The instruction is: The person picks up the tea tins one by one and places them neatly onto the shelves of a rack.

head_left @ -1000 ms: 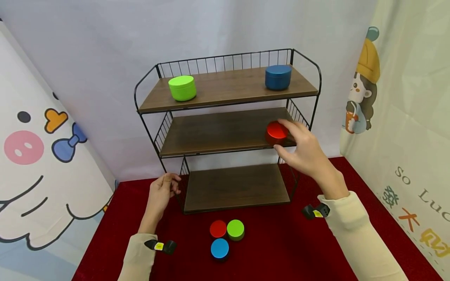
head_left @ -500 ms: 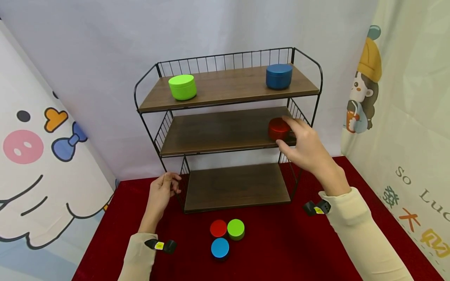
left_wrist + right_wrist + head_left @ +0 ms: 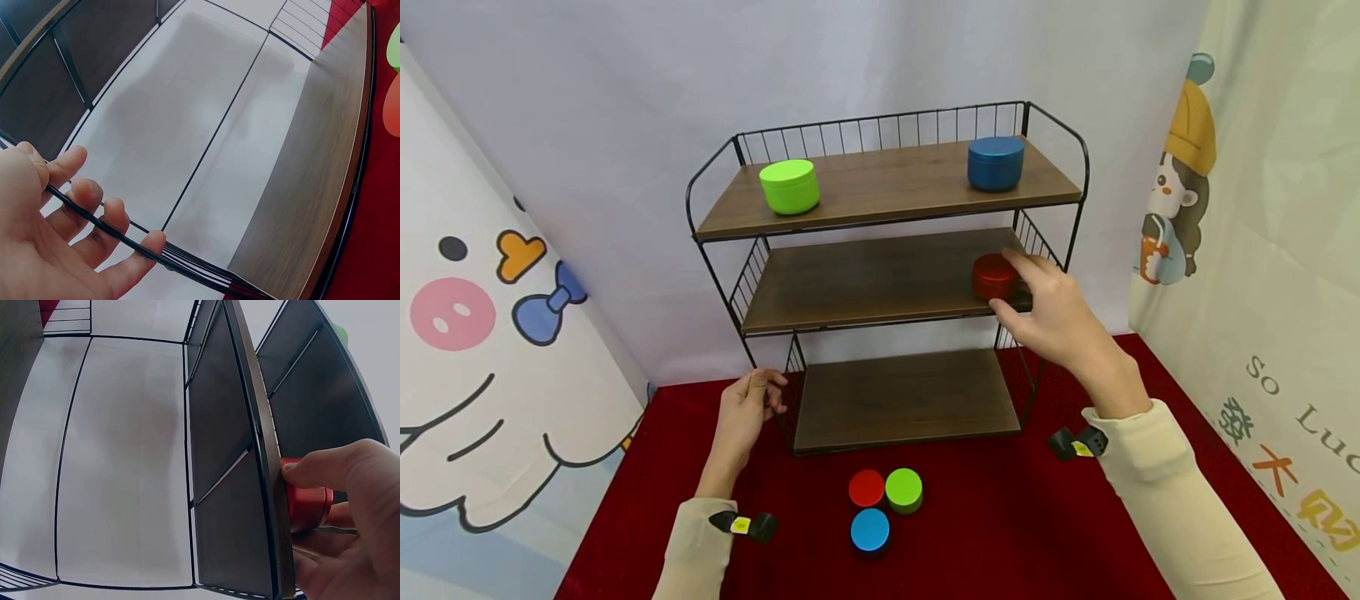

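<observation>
My right hand (image 3: 1051,321) holds a round red tin (image 3: 991,277) at the right end of the middle shelf (image 3: 865,287), near its front edge. In the right wrist view the thumb lies against the side of the red tin (image 3: 306,503), with fingers round its far side. My left hand (image 3: 747,412) is at the left side of the three-tier shelf rack. The left wrist view shows its fingers curled about a thin black rack post (image 3: 94,220). A green tin (image 3: 790,188) stands at the top shelf's left, a blue tin (image 3: 995,164) at its right.
On the dark red cloth (image 3: 970,525) before the rack, smaller red (image 3: 867,488), green (image 3: 903,490) and blue round tins (image 3: 870,531) sit close together. Black wire rails edge the top shelf (image 3: 887,179). The bottom shelf (image 3: 902,396) lies just above the cloth.
The red tin has shifted slightly right and back with my right hand, and now stands level on the middle shelf. My left hand stays on the post.
</observation>
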Tool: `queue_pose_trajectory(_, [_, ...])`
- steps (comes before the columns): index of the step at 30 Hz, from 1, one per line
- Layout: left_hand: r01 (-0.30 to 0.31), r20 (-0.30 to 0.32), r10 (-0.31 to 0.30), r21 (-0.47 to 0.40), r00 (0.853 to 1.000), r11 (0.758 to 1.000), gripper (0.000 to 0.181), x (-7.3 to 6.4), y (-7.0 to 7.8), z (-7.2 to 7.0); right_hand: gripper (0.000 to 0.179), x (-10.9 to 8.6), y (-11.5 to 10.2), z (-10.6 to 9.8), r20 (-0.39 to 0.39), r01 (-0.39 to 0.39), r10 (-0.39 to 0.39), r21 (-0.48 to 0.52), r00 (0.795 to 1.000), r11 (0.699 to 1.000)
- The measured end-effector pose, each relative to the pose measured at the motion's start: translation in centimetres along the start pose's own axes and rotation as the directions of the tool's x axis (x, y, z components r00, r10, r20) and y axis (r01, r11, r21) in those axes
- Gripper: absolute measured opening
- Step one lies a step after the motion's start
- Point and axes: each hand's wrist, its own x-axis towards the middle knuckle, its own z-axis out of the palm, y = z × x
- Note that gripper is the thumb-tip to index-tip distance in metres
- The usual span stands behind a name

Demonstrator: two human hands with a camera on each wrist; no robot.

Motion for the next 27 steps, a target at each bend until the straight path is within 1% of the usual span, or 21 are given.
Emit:
queue_pose_trajectory(4, [-0.003, -0.004, 0.003, 0.007, 1.0, 1.0, 0.055, 0.0, -0.1, 0.0, 0.06, 0.0, 0.1, 0.0, 0.004, 0.005, -0.005, 0.013, 1.0, 1.0])
queue_pose_trajectory(7, [-0.003, -0.005, 0.003, 0.016, 1.0, 1.0, 0.054, 0.0, -0.1, 0.0, 0.059, -0.3, -0.1, -0.1, -0.017, 0.015, -0.015, 0.036, 1.0, 0.999])
queue_pose_trajectory(14, [-0.007, -0.005, 0.007, 0.025, 1.0, 1.0, 0.057, -0.1, 0.2, 0.0, 0.058, -1.3, -1.3, -0.5, -0.129, 0.039, -0.027, 0.088, 0.991, 0.995])
queue_pose_trajectory(19, [-0.007, 0.0, 0.007, 0.034, 1.0, 0.999, 0.06, 0.0, 0.2, 0.0, 0.059, -2.4, -1.8, -0.7, -0.19, 0.05, -0.033, 0.088, 0.981, 0.995])
queue_pose_trajectory(22, [-0.004, 0.002, 0.004, 0.032, 1.0, 0.999, 0.061, 0.0, 0.1, 0.0, 0.061, -3.3, -1.9, -0.5, -0.202, 0.07, -0.053, 0.077, 0.978, 0.995])
queue_pose_trajectory(27, [-0.002, 0.0, 0.002, 0.038, 1.0, 0.999, 0.059, 0.0, 0.2, -0.1, 0.063, -4.7, -2.2, -0.1, -0.204, 0.102, -0.081, 0.095, 0.976, 0.99])
